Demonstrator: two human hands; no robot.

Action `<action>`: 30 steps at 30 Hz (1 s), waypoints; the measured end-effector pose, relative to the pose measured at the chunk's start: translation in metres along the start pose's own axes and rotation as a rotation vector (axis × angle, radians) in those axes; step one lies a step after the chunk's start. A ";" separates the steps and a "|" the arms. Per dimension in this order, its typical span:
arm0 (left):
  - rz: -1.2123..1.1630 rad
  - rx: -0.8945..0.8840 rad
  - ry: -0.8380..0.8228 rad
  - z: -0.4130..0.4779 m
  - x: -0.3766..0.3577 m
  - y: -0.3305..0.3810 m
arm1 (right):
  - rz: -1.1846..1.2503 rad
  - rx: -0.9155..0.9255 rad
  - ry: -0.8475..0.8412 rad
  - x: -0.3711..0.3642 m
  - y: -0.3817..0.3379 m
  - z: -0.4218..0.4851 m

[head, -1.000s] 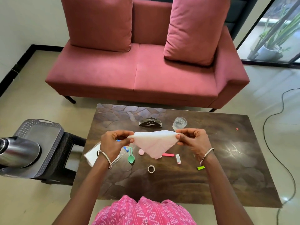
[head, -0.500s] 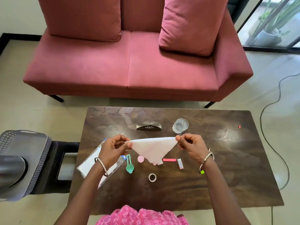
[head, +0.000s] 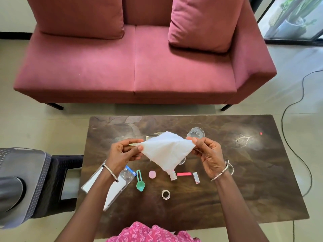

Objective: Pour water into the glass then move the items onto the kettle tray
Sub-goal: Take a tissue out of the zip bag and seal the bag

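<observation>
My left hand (head: 123,154) and my right hand (head: 208,154) each pinch a corner of a white napkin (head: 167,151), stretched between them above the dark table (head: 253,180). A clear glass (head: 196,133) stands just behind my right hand. Below the napkin lie a green spoon (head: 140,181), a pink cap (head: 152,174), a small white bottle (head: 172,175), a pink strip (head: 184,174), a small white sachet (head: 196,177) and a tape ring (head: 165,194). The grey kettle tray (head: 37,182) sits on a black stool at far left, with the kettle (head: 10,194) on it.
A clear plastic bag with white paper (head: 111,187) lies under my left wrist at the table's left edge. A napkin holder is mostly hidden behind the napkin. A red sofa (head: 139,67) stands beyond the table. A black cable (head: 293,137) runs on the floor at right.
The napkin has opened out from a hanging triangle into a wider diamond shape, its upper part now raised. Both hands still pinch its corners and have moved slightly away from me.
</observation>
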State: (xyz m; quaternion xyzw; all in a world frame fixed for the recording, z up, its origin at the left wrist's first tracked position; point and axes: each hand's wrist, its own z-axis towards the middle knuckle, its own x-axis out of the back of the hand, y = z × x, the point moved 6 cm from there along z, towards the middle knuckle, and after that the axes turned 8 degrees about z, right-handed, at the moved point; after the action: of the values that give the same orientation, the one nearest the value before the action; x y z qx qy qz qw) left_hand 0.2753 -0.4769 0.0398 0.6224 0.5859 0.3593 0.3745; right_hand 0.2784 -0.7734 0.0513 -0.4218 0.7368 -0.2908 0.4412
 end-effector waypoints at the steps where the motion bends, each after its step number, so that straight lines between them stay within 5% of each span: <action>1: 0.002 -0.022 0.007 0.000 0.001 0.004 | 0.026 0.015 -0.003 -0.002 -0.003 0.001; 6: 0.052 -0.159 0.026 -0.004 0.001 0.028 | 0.072 0.119 -0.070 -0.013 -0.028 0.000; 14: -0.006 -0.234 -0.022 -0.029 -0.011 0.068 | -0.225 0.301 -0.261 -0.030 -0.066 -0.025; 19: 0.015 -0.239 -0.134 -0.050 -0.027 0.081 | -0.291 0.264 -0.332 -0.034 -0.071 -0.051; 30: -0.061 -0.249 -0.113 -0.095 -0.043 0.074 | -0.375 0.242 -0.393 -0.021 -0.085 -0.095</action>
State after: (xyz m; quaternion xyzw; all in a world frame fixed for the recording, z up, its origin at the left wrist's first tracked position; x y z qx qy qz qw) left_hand 0.2229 -0.5177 0.1492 0.5723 0.5335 0.3821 0.4917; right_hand 0.2296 -0.7898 0.1701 -0.5430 0.5068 -0.3656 0.5609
